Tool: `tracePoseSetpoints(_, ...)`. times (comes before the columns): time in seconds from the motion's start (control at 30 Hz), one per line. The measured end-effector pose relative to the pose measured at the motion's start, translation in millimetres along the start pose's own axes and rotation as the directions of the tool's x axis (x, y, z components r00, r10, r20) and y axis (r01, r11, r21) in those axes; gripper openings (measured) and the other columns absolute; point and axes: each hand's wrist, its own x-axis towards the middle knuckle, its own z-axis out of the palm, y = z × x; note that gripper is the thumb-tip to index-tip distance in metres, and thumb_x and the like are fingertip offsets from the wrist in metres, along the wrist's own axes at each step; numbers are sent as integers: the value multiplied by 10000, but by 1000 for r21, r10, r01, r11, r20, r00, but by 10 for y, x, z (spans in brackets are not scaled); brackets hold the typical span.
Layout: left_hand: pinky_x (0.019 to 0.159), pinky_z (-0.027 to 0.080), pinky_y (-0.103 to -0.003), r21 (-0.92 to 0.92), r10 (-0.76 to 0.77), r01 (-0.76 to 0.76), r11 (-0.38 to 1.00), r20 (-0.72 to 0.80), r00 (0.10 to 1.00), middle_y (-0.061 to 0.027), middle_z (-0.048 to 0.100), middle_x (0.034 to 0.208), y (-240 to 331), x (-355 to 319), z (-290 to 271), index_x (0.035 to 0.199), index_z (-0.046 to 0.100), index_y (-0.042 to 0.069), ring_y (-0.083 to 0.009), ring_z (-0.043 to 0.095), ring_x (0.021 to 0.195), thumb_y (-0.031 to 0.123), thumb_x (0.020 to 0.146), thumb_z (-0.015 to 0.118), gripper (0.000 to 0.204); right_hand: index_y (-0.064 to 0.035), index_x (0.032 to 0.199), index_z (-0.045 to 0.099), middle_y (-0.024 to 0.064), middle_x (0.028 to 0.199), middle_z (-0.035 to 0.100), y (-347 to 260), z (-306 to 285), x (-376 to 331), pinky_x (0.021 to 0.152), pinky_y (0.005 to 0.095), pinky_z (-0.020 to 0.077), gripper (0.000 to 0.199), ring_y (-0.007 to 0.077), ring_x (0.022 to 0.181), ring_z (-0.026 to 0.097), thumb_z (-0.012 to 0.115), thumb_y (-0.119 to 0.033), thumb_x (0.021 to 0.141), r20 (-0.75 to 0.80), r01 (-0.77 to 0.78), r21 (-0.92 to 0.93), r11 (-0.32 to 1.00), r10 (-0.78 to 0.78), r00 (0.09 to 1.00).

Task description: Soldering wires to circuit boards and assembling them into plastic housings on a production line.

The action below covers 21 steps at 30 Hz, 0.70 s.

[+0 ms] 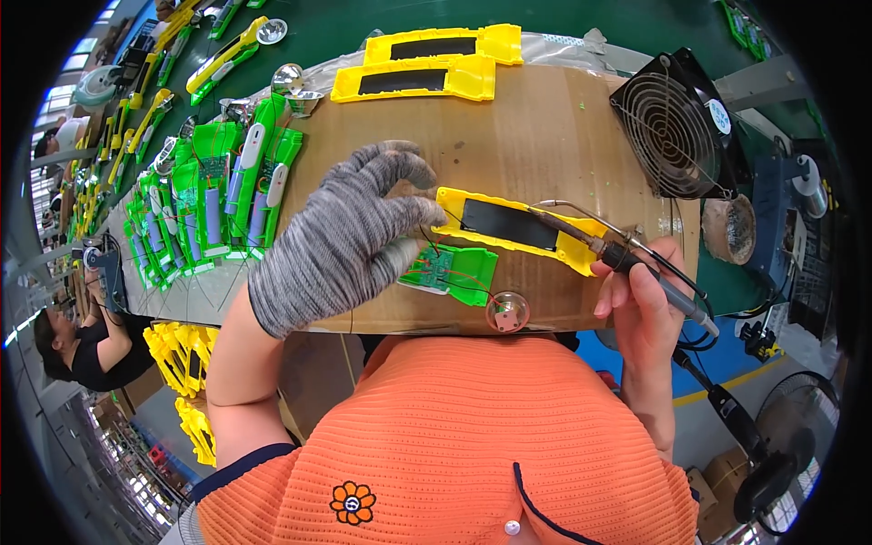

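Note:
My left hand point(341, 232), in a grey knitted glove, has its fingers apart. One fingertip is at the left end of a yellow plastic casing point(459, 222) with a black inset strip. The lower digit is beside a green casing point(472, 272) carrying a green circuit board point(436, 269). Thin wires run from the board to a round clear lamp reflector point(507, 312) near the table edge. Bare, my right hand point(647, 282) closes round a soldering iron point(627, 262) with a thin metal tube alongside. Its tip points left, over the black strip.
Several green casings with purple battery cells point(213, 213) stand in a row at left. Two yellow casings point(413, 80) lie at the back of the brown cardboard point(545, 109). A square fan point(672, 127) and a round tin point(728, 229) stand at right. A co-worker point(86, 345) sits far left.

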Motion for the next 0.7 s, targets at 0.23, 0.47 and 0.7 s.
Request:
tracePoseSetpoints(0.23,1012,400,-441,84,-42,56,995,-158,987,-25,652,1062,165,-166,313,924,701,161,-295,572,1194,135,746,778,196,-12,1040,456,190,804,633,58,160,-46,636,352,568,143,200,592,607,565,-64,965,-64,-16,74,997,21,998)
tracePoseSetpoints(0.47,817,499,-424,-79,-92,76,994,-219,971,-102,665,918,371,-1,681,987,656,83,-310,642,890,112,834,695,161,-25,1040,466,154,786,609,139,304,-76,783,383,569,107,224,634,618,542,-60,973,-41,-48,308,950,64,997)
tracePoseSetpoints(0.7,740,537,-399,-27,-184,182,983,-89,979,-134,687,871,430,207,555,942,699,54,-337,668,810,74,835,696,110,-21,965,456,154,758,622,-223,-125,2,563,317,561,165,166,530,580,608,-58,914,-10,-29,-98,995,28,1000)
